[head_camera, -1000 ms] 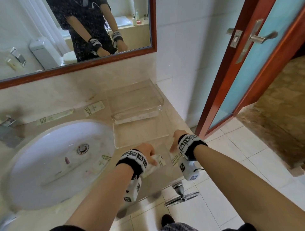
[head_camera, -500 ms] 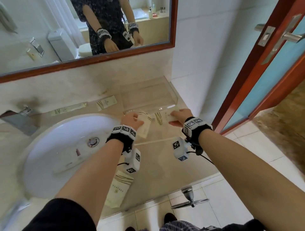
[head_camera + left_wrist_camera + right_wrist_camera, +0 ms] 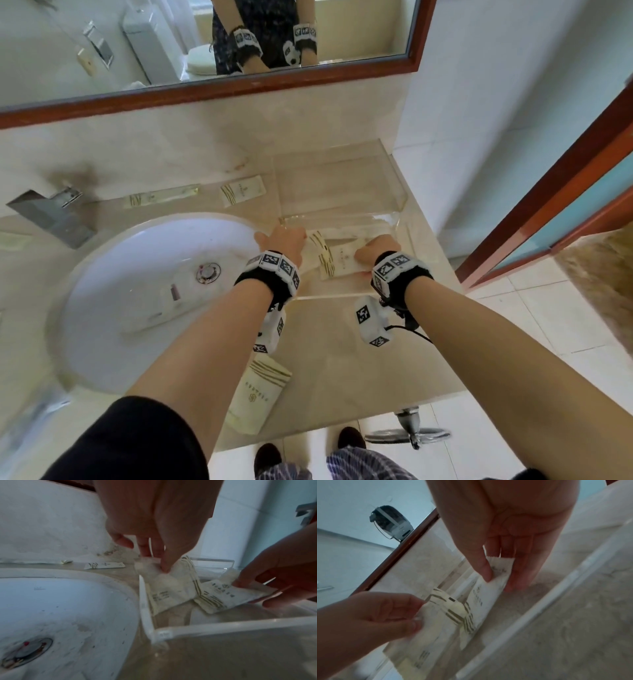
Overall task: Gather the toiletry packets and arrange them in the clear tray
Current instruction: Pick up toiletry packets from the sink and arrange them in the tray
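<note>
Marble vanity point(image 3: 342, 359) beside the basin point(image 3: 137, 291) carries the clear tray point(image 3: 223, 628), and both hands are lowering packets into it. The left hand point(image 3: 282, 241) pinches one striped packet point(image 3: 171, 586) by its top edge against the tray's basin-side wall, while the right hand point(image 3: 376, 251) pinches a second packet point(image 3: 489, 586) nearly flat on the tray floor, their striped ends overlapping, probably so they lie in a row. Three more packets remain outside: a large one point(image 3: 258, 394) at the counter's front edge, a long one point(image 3: 161, 198) and a short one point(image 3: 243, 193) near the back wall.
</note>
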`<state>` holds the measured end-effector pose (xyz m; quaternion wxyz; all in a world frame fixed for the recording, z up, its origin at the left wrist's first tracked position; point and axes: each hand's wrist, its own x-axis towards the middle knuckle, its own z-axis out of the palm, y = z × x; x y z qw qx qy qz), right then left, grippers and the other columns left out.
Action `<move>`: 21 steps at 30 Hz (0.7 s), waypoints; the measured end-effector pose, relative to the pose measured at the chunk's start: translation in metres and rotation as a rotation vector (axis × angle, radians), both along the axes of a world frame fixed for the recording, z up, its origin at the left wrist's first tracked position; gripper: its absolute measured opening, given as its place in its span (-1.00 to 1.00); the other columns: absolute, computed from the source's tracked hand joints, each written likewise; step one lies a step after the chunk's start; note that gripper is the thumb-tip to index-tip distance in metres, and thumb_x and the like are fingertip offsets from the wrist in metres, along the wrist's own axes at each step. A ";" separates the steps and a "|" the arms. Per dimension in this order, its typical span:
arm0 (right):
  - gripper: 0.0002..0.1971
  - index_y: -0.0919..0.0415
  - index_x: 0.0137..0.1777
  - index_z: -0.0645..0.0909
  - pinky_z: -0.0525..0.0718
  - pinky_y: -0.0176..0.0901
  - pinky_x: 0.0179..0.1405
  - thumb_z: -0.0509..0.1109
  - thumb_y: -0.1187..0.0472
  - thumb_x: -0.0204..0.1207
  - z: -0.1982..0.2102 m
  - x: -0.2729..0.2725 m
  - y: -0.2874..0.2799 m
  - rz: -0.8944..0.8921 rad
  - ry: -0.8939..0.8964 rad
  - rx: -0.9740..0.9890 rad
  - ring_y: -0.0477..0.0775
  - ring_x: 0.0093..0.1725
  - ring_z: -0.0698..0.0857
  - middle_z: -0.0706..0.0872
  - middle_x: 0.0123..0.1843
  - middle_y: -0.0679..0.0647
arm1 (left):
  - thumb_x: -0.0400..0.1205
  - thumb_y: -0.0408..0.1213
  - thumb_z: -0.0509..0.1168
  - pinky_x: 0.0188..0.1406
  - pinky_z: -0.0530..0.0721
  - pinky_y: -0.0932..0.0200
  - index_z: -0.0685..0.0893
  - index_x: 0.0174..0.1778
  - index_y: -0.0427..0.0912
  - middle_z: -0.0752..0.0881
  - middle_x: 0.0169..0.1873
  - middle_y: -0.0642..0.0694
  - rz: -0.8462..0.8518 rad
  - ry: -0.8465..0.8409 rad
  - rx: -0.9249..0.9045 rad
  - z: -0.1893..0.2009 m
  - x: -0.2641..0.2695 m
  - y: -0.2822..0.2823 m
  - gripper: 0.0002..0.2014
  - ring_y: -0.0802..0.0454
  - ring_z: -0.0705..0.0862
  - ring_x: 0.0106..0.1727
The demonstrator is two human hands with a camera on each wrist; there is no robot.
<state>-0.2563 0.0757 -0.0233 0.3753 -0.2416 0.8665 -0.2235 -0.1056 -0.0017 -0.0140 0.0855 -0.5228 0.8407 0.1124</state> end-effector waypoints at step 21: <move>-0.81 0.26 0.11 0.56 0.68 -0.06 -0.05 0.35 0.30 0.51 0.005 -0.018 0.003 0.293 0.398 0.032 0.15 -0.07 0.64 0.65 0.03 0.14 | 0.57 0.13 0.25 0.10 0.65 0.03 0.54 0.21 -0.09 0.65 0.11 0.00 -0.489 -0.025 0.008 -0.003 0.001 -0.004 -0.58 -0.05 0.67 0.10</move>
